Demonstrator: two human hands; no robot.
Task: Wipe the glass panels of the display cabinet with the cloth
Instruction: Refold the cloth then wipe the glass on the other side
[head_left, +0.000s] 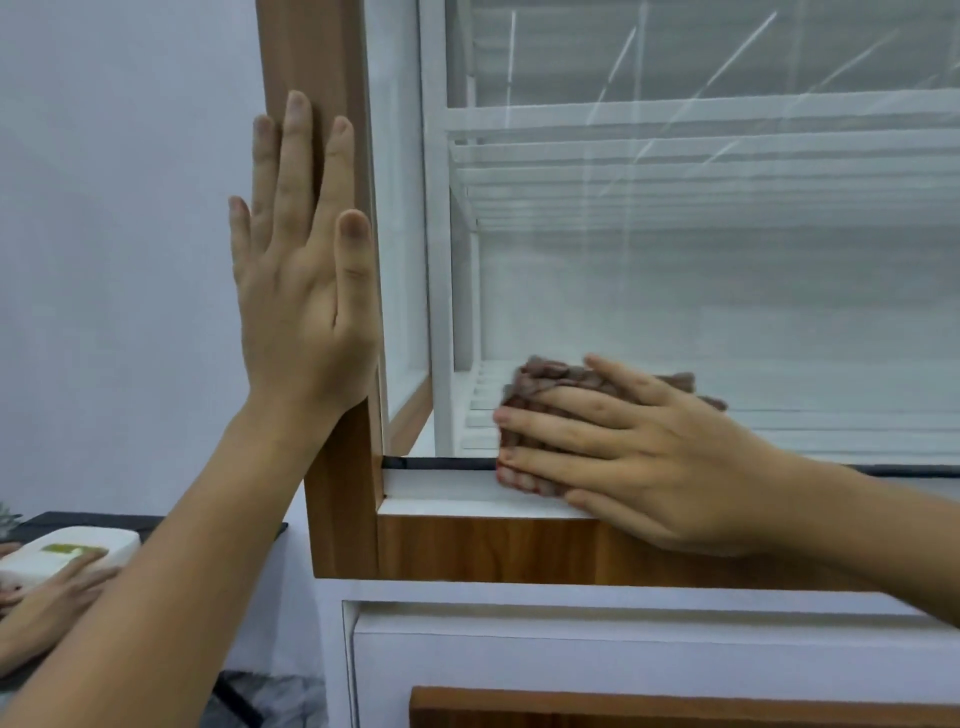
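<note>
The display cabinet has a brown wooden frame (332, 62) and a large front glass panel (701, 291) streaked with reflections; white slatted shelves show behind it. My left hand (301, 280) lies flat, fingers spread and pointing up, against the frame's left upright. My right hand (639, 452) presses a bunched brown-pink cloth (550, 376) against the lower left corner of the glass, just above the black seal strip (441, 462). Most of the cloth is hidden under my fingers.
A white ledge and the wooden bottom rail (493, 545) run under the glass, with a white drawer front (623, 654) below. At lower left, another person's hand (52, 592) rests beside a white box (67, 551) on a dark table. A plain wall fills the left.
</note>
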